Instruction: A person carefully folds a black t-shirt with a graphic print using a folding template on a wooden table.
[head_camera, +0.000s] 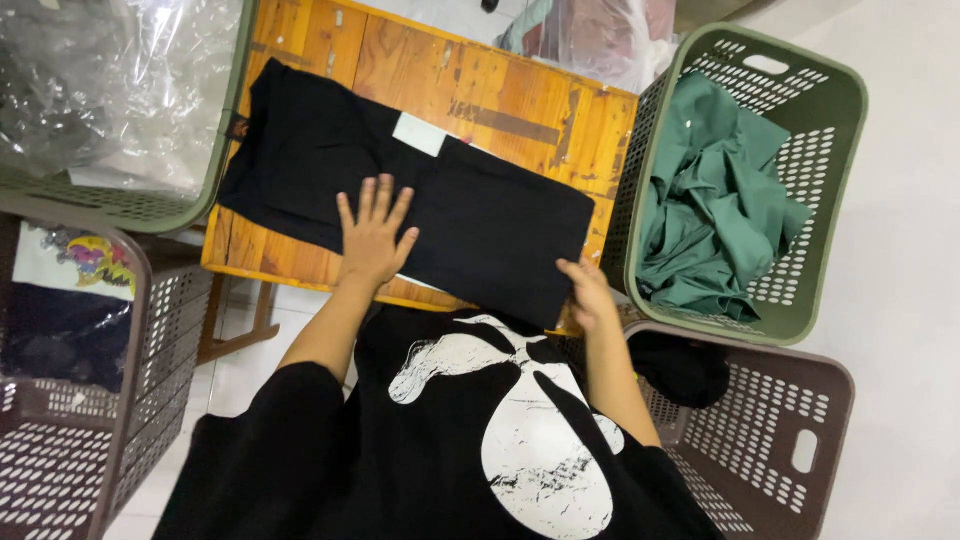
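From my feed, the wooden table (520, 110) has a black garment (400, 190) spread across it (white card (420, 133) peeking out). Green basket (800, 110) sits right. Left hand (372, 240) lies flat, fingers splayed, on the cloth; right hand (590, 295) pinches its near corner.

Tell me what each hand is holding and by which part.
The right hand grips the black garment at its near right corner. The left hand holds nothing; it lies flat, fingers spread, pressing the garment's middle onto the wooden table.
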